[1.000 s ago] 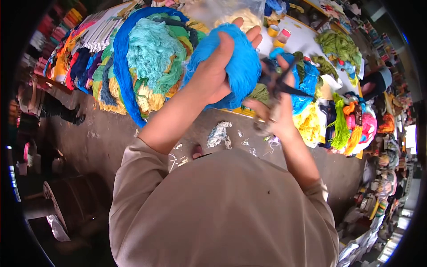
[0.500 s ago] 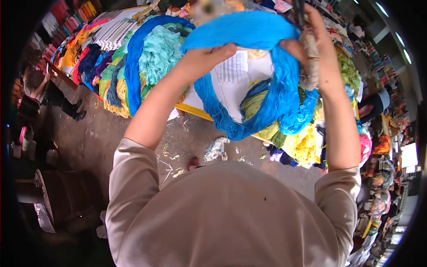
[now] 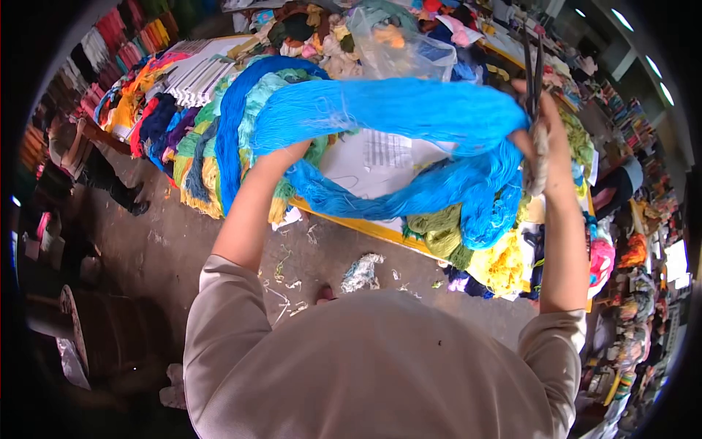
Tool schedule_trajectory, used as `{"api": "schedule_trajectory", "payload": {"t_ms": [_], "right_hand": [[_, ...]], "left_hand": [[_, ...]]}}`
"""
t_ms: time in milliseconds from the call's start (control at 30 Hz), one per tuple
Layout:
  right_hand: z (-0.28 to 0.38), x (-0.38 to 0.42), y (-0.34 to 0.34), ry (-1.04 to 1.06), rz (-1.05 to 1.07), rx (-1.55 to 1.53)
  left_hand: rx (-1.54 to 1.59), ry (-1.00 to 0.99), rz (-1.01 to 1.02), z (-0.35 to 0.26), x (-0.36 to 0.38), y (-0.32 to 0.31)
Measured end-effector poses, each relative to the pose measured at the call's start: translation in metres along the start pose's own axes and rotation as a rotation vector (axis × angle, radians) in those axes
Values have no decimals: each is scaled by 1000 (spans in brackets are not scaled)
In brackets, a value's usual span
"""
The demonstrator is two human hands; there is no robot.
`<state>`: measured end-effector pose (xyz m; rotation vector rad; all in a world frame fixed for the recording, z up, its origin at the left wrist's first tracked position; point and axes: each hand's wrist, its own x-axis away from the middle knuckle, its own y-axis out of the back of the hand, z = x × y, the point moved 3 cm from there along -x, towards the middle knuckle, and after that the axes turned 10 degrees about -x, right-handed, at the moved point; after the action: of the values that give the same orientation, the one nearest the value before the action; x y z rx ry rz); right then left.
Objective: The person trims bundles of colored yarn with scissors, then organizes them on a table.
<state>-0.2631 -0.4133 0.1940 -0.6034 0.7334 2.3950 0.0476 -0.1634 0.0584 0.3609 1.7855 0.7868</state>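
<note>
A bright blue skein of yarn (image 3: 395,110) is stretched as a loop between my two hands, above the table. My left hand (image 3: 291,155) is inside the loop's left end and bears it; the yarn hides its fingers. At the other end, my right hand (image 3: 553,139) is closed around scissors (image 3: 539,157) with wrapped handles, their dark blades pointing up. The fingers of that hand also touch the yarn. Below the loop's right side, olive-green yarn (image 3: 439,233) and yellow yarn (image 3: 499,256) hang over the table edge.
The white table (image 3: 351,164) has a yellow edge and holds a printed sheet (image 3: 387,150). Skeins in many colours lie at left, including a dark blue one (image 3: 230,124). A clear plastic bag (image 3: 409,55) stands behind. Yarn scraps (image 3: 362,272) litter the floor. Another person (image 3: 88,157) is at far left.
My hands have moved apart and the loop is pulled wider and flatter. The left hand has slipped behind the yarn, hiding its thumb. The scissors have shifted right with my right hand.
</note>
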Motion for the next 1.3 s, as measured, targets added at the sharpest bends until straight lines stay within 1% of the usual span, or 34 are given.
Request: {"api": "schedule_trajectory", "payload": {"t_ms": [33, 67, 100, 167, 233, 267, 300, 333, 400, 433, 467, 500, 567, 633, 667, 700, 733, 800, 867, 900, 933, 967, 1033, 1067, 1100, 1133, 1167, 1200, 1267, 1300], "right_hand": [[-13, 7, 1, -56, -14, 20], [-24, 13, 0, -37, -42, 5], [-32, 19, -2, -19, -72, -9], [-41, 36, -12, -120, -77, -37], [-62, 58, -26, -225, -45, -45], [-73, 68, -37, -273, 1, -179], [-86, 77, -45, -283, 71, -96], [-93, 85, -56, -287, 54, -120], [-71, 92, -75, -444, 46, -298], [-70, 96, -83, -348, 93, -398], [-63, 102, -88, -398, 133, -465], [-51, 105, -98, -445, 169, -535], [-41, 101, -121, -282, 73, -483], [-38, 89, -140, -114, 24, -382], [-36, 82, -149, -87, 17, -354], [-33, 77, -155, -60, 13, -325], [-30, 71, -158, 10, 27, -270], [-31, 72, -159, -75, -78, -306], [-34, 71, -152, -110, -210, -500], [-39, 70, -148, -170, -237, -515], [-45, 69, -146, -198, -240, -553], [-53, 70, -145, -224, -247, -590], [-66, 73, -149, -270, -232, -600], [-74, 76, -151, -301, -219, -607], [-84, 78, -156, -348, -140, -638], [-98, 85, -164, -455, -78, -716], [-109, 92, -171, -559, -15, -796], [-108, 101, -173, -578, -21, -829], [-101, 117, -168, -697, -116, -830], [-97, 131, -164, -712, -29, -835]], "left_hand": [[-80, -48, 23, 4, 1, 8], [-70, -28, 142, 12, 4, 14], [-75, -28, 141, -1, 1, 29], [720, 66, 194, -36, -11, 59], [485, -384, 185, -28, -4, 50], [972, 70, 221, -46, 12, 20], [1350, 110, 118, -77, 13, 10], [1729, 153, -1, -97, 12, 3], [2018, 383, -98, -114, 5, -2], [2134, 518, -135, -120, 5, -8], [2226, 626, -157, -124, 6, -16], [2225, 633, -152, -128, 7, -18], [2281, 785, -128, -136, 12, -24], [2211, 833, -81, -147, 17, -25], [2145, 860, -56, -152, 19, -26], [2173, 910, -25, -156, 23, -28], [2168, 912, -14, -156, 26, -26], [2124, 907, -9, -154, 29, -22], [2137, 892, -56, -141, 32, -16], [2152, 882, -95, -136, 35, -13], [2218, 913, -130, -133, 37, -11], [2215, 915, -137, -130, 40, -11], [2388, 906, -212, -124, 43, -15], [2385, 904, -205, -122, 43, -17], [2397, 911, -250, -117, 44, -20], [2406, 919, -293, -113, 44, -23], [2397, 923, -276, -108, 43, -29], [2327, 957, -318, -100, 39, -35], [2197, 1006, -404, -90, 26, -38], [2190, 996, -391, -86, 22, -43]]}}
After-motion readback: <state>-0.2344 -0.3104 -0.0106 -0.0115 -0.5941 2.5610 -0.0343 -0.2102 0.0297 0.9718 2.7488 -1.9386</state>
